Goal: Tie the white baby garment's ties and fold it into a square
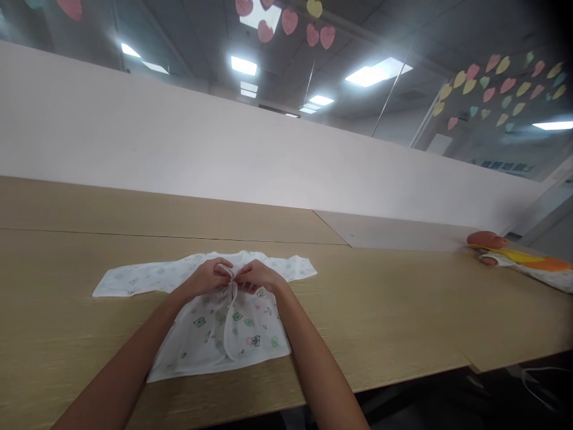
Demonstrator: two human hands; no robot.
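A small white baby shirt [250,325] with green and pink animal prints lies spread on the table, its sleeves stretched out to both sides. Its front opening runs down the middle, and the lower edges hang slightly apart. My left hand [210,278] pinches the left front edge near the chest. Opposite it, my right hand [257,276] pinches the right front edge, with the fingertips of both hands almost meeting. The cloth is bunched and lifted between them. Whatever fastener may be under the fingers is hidden.
The wood-coloured table [394,310] reaches back to a white low wall [188,143] with glass above it. At the far right lie a doll-like brown object [487,240] and yellow-orange cloth [537,261]. The table's front edge slants across the lower right.
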